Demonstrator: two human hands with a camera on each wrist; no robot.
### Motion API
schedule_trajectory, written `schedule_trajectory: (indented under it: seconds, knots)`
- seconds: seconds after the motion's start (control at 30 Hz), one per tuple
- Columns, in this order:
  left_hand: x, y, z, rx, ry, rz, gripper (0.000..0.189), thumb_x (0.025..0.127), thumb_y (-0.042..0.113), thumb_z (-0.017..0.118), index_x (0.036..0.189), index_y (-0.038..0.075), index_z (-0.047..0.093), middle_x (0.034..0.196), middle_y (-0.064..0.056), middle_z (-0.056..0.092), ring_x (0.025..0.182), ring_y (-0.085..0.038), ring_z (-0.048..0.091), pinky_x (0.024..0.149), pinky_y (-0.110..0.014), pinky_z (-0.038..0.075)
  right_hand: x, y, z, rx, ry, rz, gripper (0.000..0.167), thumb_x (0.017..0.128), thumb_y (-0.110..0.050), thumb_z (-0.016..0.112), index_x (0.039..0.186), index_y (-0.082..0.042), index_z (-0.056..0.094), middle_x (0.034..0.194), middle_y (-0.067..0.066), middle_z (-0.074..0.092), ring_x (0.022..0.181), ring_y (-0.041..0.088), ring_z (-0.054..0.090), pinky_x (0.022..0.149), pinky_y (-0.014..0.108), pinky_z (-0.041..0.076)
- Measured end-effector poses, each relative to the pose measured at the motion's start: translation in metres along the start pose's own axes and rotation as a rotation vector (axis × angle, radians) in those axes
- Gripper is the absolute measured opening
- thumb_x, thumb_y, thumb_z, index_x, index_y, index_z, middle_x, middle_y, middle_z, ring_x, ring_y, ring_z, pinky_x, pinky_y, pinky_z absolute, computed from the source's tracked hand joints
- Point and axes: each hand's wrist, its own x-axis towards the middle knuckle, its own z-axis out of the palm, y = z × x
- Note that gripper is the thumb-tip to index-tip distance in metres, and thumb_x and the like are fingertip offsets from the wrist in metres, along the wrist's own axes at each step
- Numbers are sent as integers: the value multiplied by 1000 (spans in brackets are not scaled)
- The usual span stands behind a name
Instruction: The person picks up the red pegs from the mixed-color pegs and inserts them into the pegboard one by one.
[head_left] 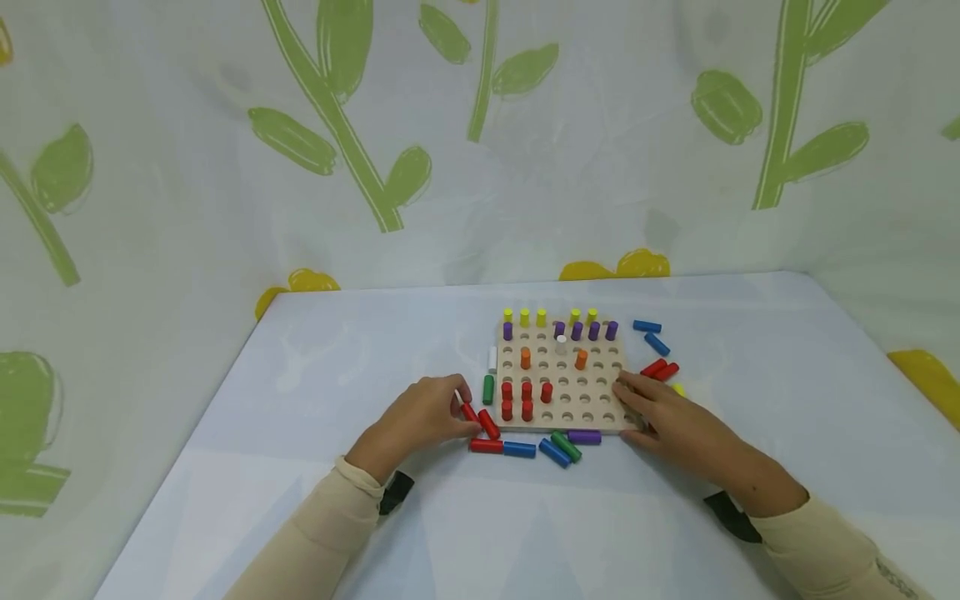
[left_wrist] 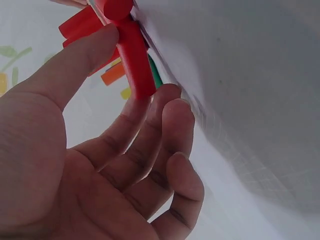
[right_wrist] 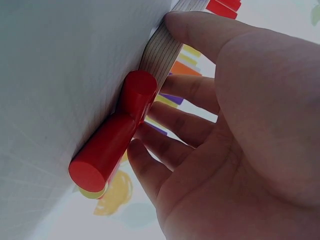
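Note:
A wooden pegboard [head_left: 576, 407] lies flat, with yellow, purple, white, orange and red pegs standing in some of its holes. Off its near left corner, my left hand [head_left: 422, 412] pinches a loose red peg [left_wrist: 137, 65] between thumb and fingertips, the peg low by the table. Another red peg [head_left: 489, 424] lies right beside it. My right hand [head_left: 678, 421] holds the board's near right corner, its thumb at the front edge and its fingers over the right side. Two red pegs [right_wrist: 102, 150] lie near those fingers in the right wrist view.
Along the board's front lie a red peg [head_left: 486, 446], blue pegs [head_left: 519, 450], a green peg [head_left: 566, 447] and a purple peg [head_left: 584, 437]. A white peg [head_left: 492, 359] and a green peg [head_left: 488, 389] flank its left side. Blue pegs [head_left: 647, 326] lie beyond its right edge.

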Motion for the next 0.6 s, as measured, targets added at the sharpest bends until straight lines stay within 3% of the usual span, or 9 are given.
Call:
schedule_trajectory:
  seconds: [0.27,0.43,0.6]
  knots:
    - [0,0,3,-53,11,45,43,79,24,86,112,14,58,95,-2,70,77,-15,60,73,-28,56,-3,-3,-1,1,19,-8,69,87,-30,78,145,-4,51,153,18,45,138,39,46,99,50,51]
    - [-1,2,2,-71,30,75,42,81,20,84,113,14,57,98,-4,71,72,-15,58,67,-26,54,-2,-3,-2,-5,12,-10,69,87,-30,78,145,-4,50,153,19,44,138,39,45,100,50,51]
    - [0,4,2,-89,45,60,36,85,17,80,112,16,56,97,-4,69,71,-16,58,66,-25,54,-2,-2,-2,-10,18,-13,69,87,-30,78,145,-4,51,153,19,44,138,39,46,100,50,50]
